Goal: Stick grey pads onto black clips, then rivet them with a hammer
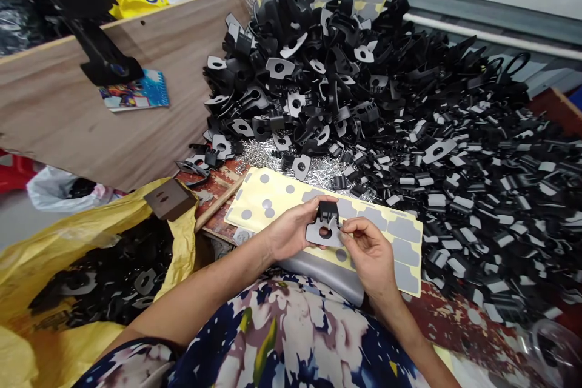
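Note:
My left hand (293,227) is closed around a black plastic clip (325,231) with a grey pad and a round hole facing me. Beside the clip's right edge, my right hand (370,248) has thumb and forefinger pinched together; whatever is between them is too small to make out. Both hands are over a yellow backing sheet (282,191) with grey stick-on pads. Behind the sheet lies a scatter of small shiny metal pins (261,154).
A big heap of black clips (313,66) rises at the back, with many small black parts (477,176) spreading right. An open yellow sack (182,242) holding black pieces stands at left, under a wooden board (173,42). A clear plastic container (550,345) is at lower right.

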Available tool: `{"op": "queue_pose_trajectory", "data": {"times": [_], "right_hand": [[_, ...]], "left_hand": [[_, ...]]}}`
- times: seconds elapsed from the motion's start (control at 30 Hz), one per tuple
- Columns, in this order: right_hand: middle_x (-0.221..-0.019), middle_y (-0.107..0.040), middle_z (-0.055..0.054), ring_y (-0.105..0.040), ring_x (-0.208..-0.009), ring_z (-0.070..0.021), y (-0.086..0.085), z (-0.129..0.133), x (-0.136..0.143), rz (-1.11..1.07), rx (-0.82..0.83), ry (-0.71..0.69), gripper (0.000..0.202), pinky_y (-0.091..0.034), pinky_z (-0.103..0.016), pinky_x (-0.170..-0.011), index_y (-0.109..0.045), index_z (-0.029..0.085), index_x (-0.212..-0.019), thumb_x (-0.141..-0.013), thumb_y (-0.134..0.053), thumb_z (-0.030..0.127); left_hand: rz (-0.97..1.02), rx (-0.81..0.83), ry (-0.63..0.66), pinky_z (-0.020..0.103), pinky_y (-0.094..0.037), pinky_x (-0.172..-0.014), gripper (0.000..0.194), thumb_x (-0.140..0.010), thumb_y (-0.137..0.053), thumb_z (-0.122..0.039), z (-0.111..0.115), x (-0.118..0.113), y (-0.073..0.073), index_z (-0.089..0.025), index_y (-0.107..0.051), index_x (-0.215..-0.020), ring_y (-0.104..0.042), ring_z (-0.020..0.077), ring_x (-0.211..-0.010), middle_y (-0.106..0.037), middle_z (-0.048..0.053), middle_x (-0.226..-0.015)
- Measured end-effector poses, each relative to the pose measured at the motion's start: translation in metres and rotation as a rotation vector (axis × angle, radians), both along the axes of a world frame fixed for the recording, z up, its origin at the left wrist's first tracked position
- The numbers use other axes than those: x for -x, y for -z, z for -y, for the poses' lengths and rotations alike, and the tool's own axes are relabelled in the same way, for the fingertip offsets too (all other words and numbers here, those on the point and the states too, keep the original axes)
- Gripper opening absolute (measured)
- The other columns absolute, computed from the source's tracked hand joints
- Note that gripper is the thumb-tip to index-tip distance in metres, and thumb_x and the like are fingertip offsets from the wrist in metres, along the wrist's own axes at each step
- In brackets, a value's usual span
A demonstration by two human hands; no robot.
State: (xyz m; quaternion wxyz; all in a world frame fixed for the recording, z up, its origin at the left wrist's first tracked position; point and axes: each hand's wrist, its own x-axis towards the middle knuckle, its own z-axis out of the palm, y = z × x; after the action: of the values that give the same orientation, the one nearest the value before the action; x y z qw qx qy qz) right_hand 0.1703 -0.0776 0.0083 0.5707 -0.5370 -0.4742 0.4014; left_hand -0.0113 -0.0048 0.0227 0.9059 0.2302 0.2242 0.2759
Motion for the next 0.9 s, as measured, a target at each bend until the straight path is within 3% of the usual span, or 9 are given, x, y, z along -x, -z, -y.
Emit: {"op": "queue_pose_trajectory", "data": {"times": [0.2,0.37,0.47,0.63,0.8,0.9], "right_hand": [[-0.087,-0.066,-0.003,-0.062,-0.085,-0.0188,0.003,0.000,0.001,0.012,-0.003,0.004,0.010,-0.052,-0.030,-0.080,-0.069,0.023,-0.085,-0.085,-0.078,0.028],[-0.087,-0.065,-0.002,-0.061,-0.086,-0.0192,0.003,0.001,0.002,0.120,-0.027,-0.027,0.006,-0.051,-0.031,-0.081,-0.068,0.023,-0.086,-0.089,-0.073,0.024],[-0.089,-0.065,-0.002,-0.063,-0.086,-0.0195,0.005,0.003,0.007,0.231,-0.065,-0.005,0.007,-0.052,-0.033,-0.082,-0.066,0.025,-0.093,-0.088,-0.070,0.021],[-0.106,-0.064,-0.005,-0.065,-0.088,-0.0193,0.006,0.004,0.018,0.529,-0.219,0.071,0.037,-0.056,-0.035,-0.081,-0.055,0.028,-0.116,-0.085,-0.066,0.010],[-0.145,-0.048,-0.013,-0.066,-0.095,-0.0209,0.004,0.001,0.022,0.754,-0.342,0.034,0.051,-0.056,-0.036,-0.071,-0.047,0.033,-0.130,-0.088,-0.060,0.006],[-0.148,-0.047,-0.013,-0.066,-0.093,-0.0203,0.004,0.001,0.023,0.874,-0.395,0.031,0.053,-0.055,-0.044,-0.087,-0.048,0.033,-0.131,-0.089,-0.057,0.003]], "left_hand": [[-0.001,0.014,-0.005,0.031,-0.053,-0.063,0.039,-0.089,-0.071,-0.043,0.001,0.002,0.001,-0.026,-0.066,-0.124,-0.057,0.0191,-0.080,-0.060,0.008,-0.101],[-0.098,-0.149,-0.017,0.026,-0.050,-0.065,0.062,-0.070,-0.078,-0.016,0.006,-0.001,0.002,-0.029,-0.058,-0.127,-0.059,0.0170,-0.083,-0.060,0.004,-0.102],[-0.226,-0.325,-0.126,0.022,-0.046,-0.061,0.055,-0.073,-0.080,-0.022,0.010,-0.009,0.009,-0.029,-0.055,-0.122,-0.057,0.0153,-0.080,-0.058,0.000,-0.096],[-0.421,-0.545,-0.316,0.022,-0.045,-0.064,0.050,-0.075,-0.077,-0.020,0.016,-0.017,0.021,-0.027,-0.052,-0.117,-0.053,0.0140,-0.077,-0.055,-0.002,-0.091],[-0.484,-0.562,-0.404,0.023,-0.045,-0.066,0.049,-0.080,-0.076,-0.028,0.019,-0.015,0.029,-0.028,-0.050,-0.121,-0.052,0.0148,-0.077,-0.054,-0.002,-0.091],[-0.501,-0.579,-0.463,0.024,-0.045,-0.071,0.047,-0.079,-0.077,-0.026,0.020,-0.014,0.034,-0.028,-0.051,-0.119,-0.051,0.0143,-0.079,-0.052,-0.002,-0.094]]}}
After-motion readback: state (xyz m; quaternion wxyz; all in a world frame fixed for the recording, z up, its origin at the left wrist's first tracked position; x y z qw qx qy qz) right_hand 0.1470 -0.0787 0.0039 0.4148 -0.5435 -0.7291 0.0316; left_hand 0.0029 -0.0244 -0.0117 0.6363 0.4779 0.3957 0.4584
